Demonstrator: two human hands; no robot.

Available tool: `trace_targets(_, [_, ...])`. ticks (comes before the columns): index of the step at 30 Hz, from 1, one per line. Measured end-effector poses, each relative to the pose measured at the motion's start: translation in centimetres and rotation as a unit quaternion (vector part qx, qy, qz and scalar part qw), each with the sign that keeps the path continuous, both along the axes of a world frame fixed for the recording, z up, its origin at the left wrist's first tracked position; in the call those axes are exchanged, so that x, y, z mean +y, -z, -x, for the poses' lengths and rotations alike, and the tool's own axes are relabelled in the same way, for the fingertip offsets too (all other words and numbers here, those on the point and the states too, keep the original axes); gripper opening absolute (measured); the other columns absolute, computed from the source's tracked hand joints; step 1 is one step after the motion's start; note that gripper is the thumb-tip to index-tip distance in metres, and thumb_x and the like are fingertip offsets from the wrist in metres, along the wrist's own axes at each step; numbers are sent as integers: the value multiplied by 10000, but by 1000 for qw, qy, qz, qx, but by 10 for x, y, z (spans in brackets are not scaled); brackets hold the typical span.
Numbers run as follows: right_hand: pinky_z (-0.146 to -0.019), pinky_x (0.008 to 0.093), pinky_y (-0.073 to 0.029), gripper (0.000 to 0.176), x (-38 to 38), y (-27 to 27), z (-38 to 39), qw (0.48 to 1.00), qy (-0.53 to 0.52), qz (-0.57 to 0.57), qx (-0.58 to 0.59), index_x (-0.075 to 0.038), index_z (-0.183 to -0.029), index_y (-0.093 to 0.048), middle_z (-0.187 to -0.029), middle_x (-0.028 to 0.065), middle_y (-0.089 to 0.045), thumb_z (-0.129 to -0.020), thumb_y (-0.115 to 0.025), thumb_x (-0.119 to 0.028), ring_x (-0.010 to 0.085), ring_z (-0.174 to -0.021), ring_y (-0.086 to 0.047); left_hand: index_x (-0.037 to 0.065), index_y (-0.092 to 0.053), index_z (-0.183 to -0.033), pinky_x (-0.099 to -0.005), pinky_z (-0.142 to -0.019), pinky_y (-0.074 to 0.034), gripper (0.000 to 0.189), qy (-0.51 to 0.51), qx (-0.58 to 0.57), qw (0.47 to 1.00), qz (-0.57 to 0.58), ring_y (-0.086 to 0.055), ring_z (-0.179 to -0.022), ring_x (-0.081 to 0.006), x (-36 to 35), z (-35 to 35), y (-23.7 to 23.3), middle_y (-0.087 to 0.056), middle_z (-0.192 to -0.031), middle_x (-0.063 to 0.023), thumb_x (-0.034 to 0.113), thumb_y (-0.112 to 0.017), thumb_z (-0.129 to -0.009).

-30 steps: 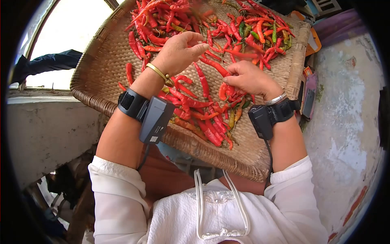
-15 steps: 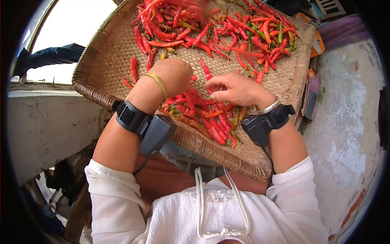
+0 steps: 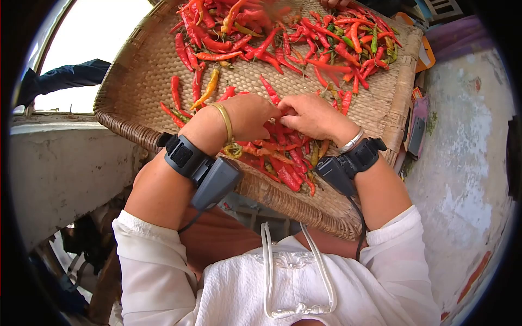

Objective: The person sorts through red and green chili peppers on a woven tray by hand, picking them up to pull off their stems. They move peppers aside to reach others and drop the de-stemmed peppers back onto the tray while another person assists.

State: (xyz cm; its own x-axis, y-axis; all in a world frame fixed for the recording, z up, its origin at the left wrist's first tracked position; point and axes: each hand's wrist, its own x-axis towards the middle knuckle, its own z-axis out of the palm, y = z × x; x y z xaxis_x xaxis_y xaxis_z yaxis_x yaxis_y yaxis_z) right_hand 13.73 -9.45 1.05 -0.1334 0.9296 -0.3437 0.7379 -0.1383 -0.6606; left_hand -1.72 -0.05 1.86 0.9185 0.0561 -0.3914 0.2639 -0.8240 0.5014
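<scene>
Near rim of the woven tray [image 3: 283, 204] sits at 6 o'clock. The near chili pile [image 3: 283, 168] lies just past it, directly under both hands and spilling toward 6 from the fingers; pods mostly run 11-to-5. Left hand [image 3: 247, 115] and right hand [image 3: 315, 115] are both curled closed, fingertips meeting at the pile's far edge. What they pinch is hidden. Both are equally near the pile. One red chili [image 3: 270, 89] pokes out from the fingertips toward 11. Yellow-orange chili [image 3: 209, 87] lies loose at 10 of the left hand. Far heap [image 3: 304, 32] at 12, well apart.
</scene>
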Motion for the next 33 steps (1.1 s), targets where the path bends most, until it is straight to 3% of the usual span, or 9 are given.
trace_targets(4, [-764,417,-449,265,-1,3,1,1000,-14,-2,-23,-62,-981,-583,-913,170,-608,-750,-587,-194,332,-885,-573,69,-575,-1046,-410,-756,-457,374,8,-41,999,16,-579,-856,-331,1,-5,12,-609,-864,-173,153,-609,-684])
trace_targets(15, [-678,456,-463,119,1,5,-8,980,1,-91,-177,-66,-824,-574,-792,163,-605,-712,-536,-80,361,-786,-578,45,-640,-781,-410,-706,-479,190,-18,73,991,-108,-596,-794,-323,-1,-9,17,-617,-790,-148,163,-622,-633])
trace_targets(17, [-586,380,-482,104,7,1,-22,984,10,-126,-129,-59,-838,-580,-717,130,-599,-745,-552,-97,293,-686,-597,45,-642,-771,-409,-705,-480,184,-18,72,991,-109,-597,-792,-323,-2,-10,16,-616,-783,-149,163,-621,-631])
trace_targets(19, [-520,265,-464,185,15,-10,-33,939,245,-25,239,-32,-945,-572,-718,61,-580,-803,-566,-151,156,-642,-584,44,-645,-761,-407,-703,-480,179,-18,70,991,-109,-597,-789,-323,-3,-11,17,-616,-777,-150,162,-621,-629])
trace_targets(20, [-520,265,-464,185,16,-14,-39,939,245,-25,239,-32,-945,-572,-718,61,-580,-803,-566,-151,156,-642,-584,43,-646,-748,-407,-704,-481,172,-14,68,991,-112,-598,-783,-324,-3,-11,18,-616,-773,-151,164,-622,-629])
trace_targets(22, [-536,185,-451,304,16,-18,-46,795,414,-156,414,0,-1101,-491,-781,35,-595,-859,-538,-178,66,-652,-573,41,-647,-735,-407,-704,-482,166,-10,66,991,-115,-599,-777,-325,-3,-11,15,-616,-770,-152,166,-624,-628])
trace_targets(27, [-522,206,-433,314,14,-17,-32,840,387,-94,368,23,-1066,-528,-776,19,-576,-833,-564,-185,69,-652,-555,38,-655,-751,-408,-695,-485,180,18,107,987,-121,-608,-772,-320,-6,-14,13,-623,-774,-149,171,-622,-634])
trace_targets(29, [-566,275,-457,266,12,-10,-20,966,165,-34,197,0,-979,-585,-750,66,-611,-798,-584,-194,142,-673,-590,41,-655,-757,-406,-695,-485,182,10,98,987,-125,-610,-775,-317,-8,-15,13,-623,-773,-150,174,-621,-638])
trace_targets(33, [-639,345,-467,256,4,-6,-7,997,11,-28,72,-17,-927,-610,-766,139,-626,-746,-603,-197,248,-728,-607,52,-652,-762,-409,-687,-485,172,-13,121,986,-110,-610,-768,-315,-4,-16,3,-624,-778,-149,188,-609,-667])
